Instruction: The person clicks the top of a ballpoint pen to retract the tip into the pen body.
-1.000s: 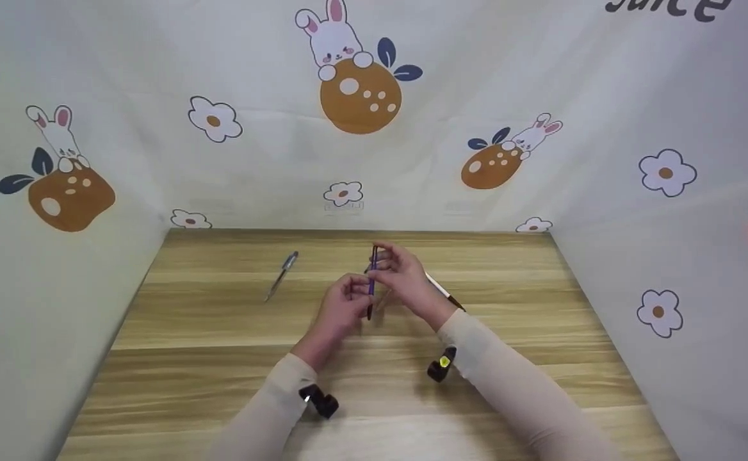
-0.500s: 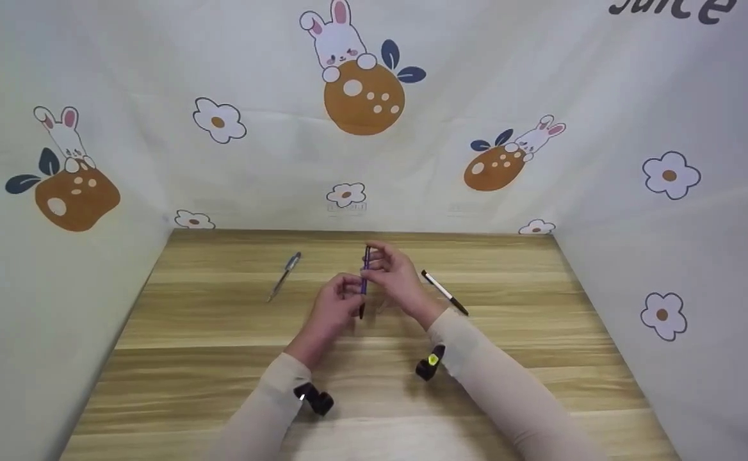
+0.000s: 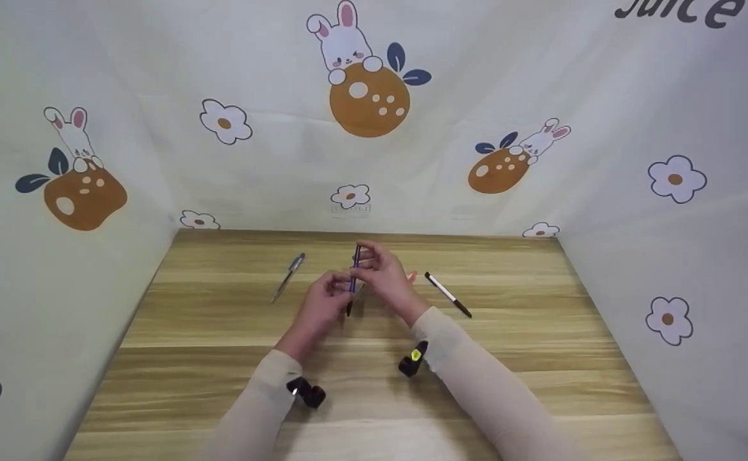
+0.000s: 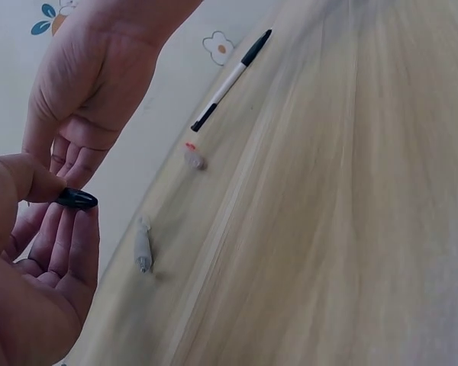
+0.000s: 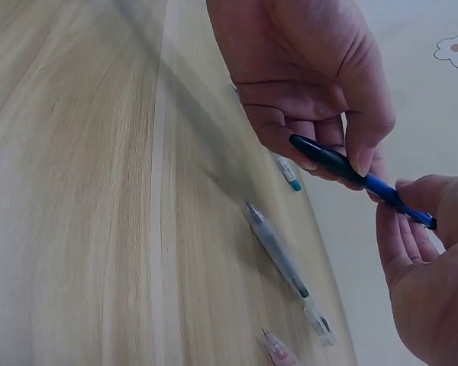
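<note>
A blue pen [image 3: 354, 274] with a black end is held upright between the two hands, above the wooden table. The left hand [image 3: 319, 304] pinches its lower black part between thumb and fingers; that black end [image 5: 320, 156] shows clearly in the right wrist view. Higher up, the right hand [image 3: 385, 276] grips the blue part, one finger on the top end. Beneath the hands lie a clear pen [image 5: 278, 252] and a pinkish clear pen [image 5: 278, 349]. In the head view only the red end [image 3: 412, 277] of the latter shows well past the right hand.
A clear pen with a blue cap or grip [image 3: 289, 277] lies left of the hands. On the right rests a white pen with black ends [image 3: 449, 295]. Printed cloth [image 3: 271, 173] walls the table [image 3: 175, 371] at the back and both sides.
Both hands have shifted slightly left together with the blue pen, keeping their hold. The white pen and the red end have come out from behind the right hand. The head view has swung a little.
</note>
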Available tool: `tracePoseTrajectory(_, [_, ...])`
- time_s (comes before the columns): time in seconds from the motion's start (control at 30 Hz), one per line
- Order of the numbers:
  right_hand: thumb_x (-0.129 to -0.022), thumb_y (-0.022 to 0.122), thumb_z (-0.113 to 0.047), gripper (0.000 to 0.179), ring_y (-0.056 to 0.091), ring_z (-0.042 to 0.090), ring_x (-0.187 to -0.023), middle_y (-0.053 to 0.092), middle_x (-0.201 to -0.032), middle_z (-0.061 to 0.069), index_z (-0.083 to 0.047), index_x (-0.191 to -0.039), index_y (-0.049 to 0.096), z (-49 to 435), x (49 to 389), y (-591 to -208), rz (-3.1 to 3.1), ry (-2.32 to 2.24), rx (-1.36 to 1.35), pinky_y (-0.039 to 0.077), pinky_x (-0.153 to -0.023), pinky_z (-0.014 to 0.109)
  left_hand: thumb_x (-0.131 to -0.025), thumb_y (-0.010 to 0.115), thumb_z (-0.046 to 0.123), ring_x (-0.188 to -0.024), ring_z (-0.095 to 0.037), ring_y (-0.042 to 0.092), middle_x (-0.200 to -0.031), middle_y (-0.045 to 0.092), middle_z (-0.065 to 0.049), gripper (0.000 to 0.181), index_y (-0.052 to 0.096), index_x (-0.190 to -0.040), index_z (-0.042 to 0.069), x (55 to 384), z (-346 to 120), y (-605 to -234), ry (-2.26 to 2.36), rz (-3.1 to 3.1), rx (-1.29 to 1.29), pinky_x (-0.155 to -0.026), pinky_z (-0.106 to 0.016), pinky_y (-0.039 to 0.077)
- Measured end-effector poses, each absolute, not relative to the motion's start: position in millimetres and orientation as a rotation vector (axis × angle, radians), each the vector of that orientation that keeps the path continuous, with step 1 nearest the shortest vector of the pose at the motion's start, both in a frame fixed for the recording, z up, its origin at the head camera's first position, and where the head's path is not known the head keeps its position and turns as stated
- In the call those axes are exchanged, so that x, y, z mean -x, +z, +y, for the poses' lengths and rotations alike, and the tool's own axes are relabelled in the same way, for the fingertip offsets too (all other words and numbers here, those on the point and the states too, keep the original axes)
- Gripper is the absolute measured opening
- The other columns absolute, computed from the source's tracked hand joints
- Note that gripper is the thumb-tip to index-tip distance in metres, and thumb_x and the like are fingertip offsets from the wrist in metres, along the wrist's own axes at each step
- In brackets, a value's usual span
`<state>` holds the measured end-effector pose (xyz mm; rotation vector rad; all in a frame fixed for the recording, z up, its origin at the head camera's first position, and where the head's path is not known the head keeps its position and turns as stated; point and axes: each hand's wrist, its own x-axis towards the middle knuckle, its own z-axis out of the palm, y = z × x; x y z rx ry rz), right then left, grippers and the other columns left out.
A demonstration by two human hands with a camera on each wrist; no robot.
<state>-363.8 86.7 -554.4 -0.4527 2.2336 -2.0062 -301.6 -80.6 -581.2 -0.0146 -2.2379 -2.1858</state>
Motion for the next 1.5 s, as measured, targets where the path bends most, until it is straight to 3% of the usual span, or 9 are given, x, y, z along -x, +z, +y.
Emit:
tracePoseTrajectory(0.13, [-0.096, 0.079, 0.009, 0.063, 0.073, 0.024, -0.11, 0.066, -0.135, 0.032, -0.002, -0.154, 0.058, 77.9, 367.5, -556.5, 2.219, -2.03, 0.446, 0.063, -0.094, 0.034, -0.095, 0.068, -0.006, -0.089, -0.02, 0.064, -0.108, 0.068, -0.014, 0.028, 0.068, -0.123, -0.004, 302.5, -87.3, -580.9, -2.22, -2.213, -0.004, -0.062, -0.026, 0.053])
tracePoseTrajectory(0.37, [-0.096, 0.078, 0.009, 0.062, 0.073, 0.027, -0.112, 0.069, -0.131, 0.026, -0.002, -0.154, 0.059, 68.1, 371.0, -558.5, 2.196, -2.048, 0.43, 0.062, -0.095, 0.034, -0.096, 0.067, -0.006, -0.094, -0.021, 0.066, -0.11, 0.069, -0.017, 0.029, 0.068, -0.125, -0.005, 305.2, -95.6, -582.5, -2.162, -2.224, -0.007, -0.064, -0.025, 0.055])
tracePoseTrajectory(0.77, [-0.098, 0.077, 0.009, 0.062, 0.071, 0.025, -0.111, 0.064, -0.136, 0.031, -0.005, -0.155, 0.058, 53.3, 374.5, -560.9, 2.152, -2.054, 0.401, 0.062, -0.094, 0.033, -0.099, 0.066, -0.006, -0.08, -0.023, 0.064, -0.114, 0.068, -0.021, 0.03, 0.067, -0.129, -0.002, 306.1, -107.5, -582.8, -2.222, -2.206, -0.08, -0.055, -0.03, 0.051])
tracePoseTrajectory(0.9, [-0.097, 0.077, 0.009, 0.062, 0.071, 0.024, -0.11, 0.064, -0.136, 0.033, -0.004, -0.154, 0.058, 48.5, 375.0, -563.1, 2.162, -2.062, 0.388, 0.061, -0.094, 0.033, -0.096, 0.067, -0.006, -0.09, -0.023, 0.066, -0.113, 0.07, -0.018, 0.031, 0.069, -0.127, -0.002, 307.4, -110.4, -582.4, -2.123, -2.262, -0.088, -0.06, -0.028, 0.054])
tracePoseTrajectory(1.13, [-0.094, 0.082, 0.006, 0.065, 0.073, 0.025, -0.108, 0.068, -0.132, 0.03, -0.002, -0.154, 0.057, 44.0, 377.4, -568.6, 2.225, -2.041, 0.414, 0.061, -0.089, 0.031, -0.095, 0.067, -0.003, -0.105, -0.027, 0.067, -0.115, 0.07, -0.014, 0.033, 0.07, -0.128, 0.0, 312.1, -117.0, -582.0, -1.921, -2.416, -0.113, -0.081, -0.031, 0.058])
tracePoseTrajectory(1.33, [-0.096, 0.081, 0.003, 0.067, 0.073, 0.031, -0.114, 0.064, -0.139, 0.028, -0.003, -0.157, 0.054, 44.4, 378.0, -569.1, 2.276, -1.986, 0.44, 0.062, -0.091, 0.034, -0.096, 0.074, 0.006, -0.1, -0.024, 0.071, -0.112, 0.074, -0.007, 0.032, 0.073, -0.127, 0.009, 313.7, -125.1, -581.6, -1.648, -2.558, -0.127, -0.081, -0.039, 0.059])
tracePoseTrajectory(1.5, [-0.098, 0.079, 0.003, 0.064, 0.073, 0.032, -0.116, 0.059, -0.144, 0.032, -0.003, -0.157, 0.055, 44.8, 376.6, -569.1, 2.304, -1.949, 0.444, 0.062, -0.094, 0.036, -0.095, 0.076, 0.005, -0.098, -0.024, 0.072, -0.109, 0.076, -0.008, 0.031, 0.075, -0.125, 0.009, 315.6, -130.6, -584.9, -1.545, -2.576, -0.093, -0.084, -0.043, 0.059])
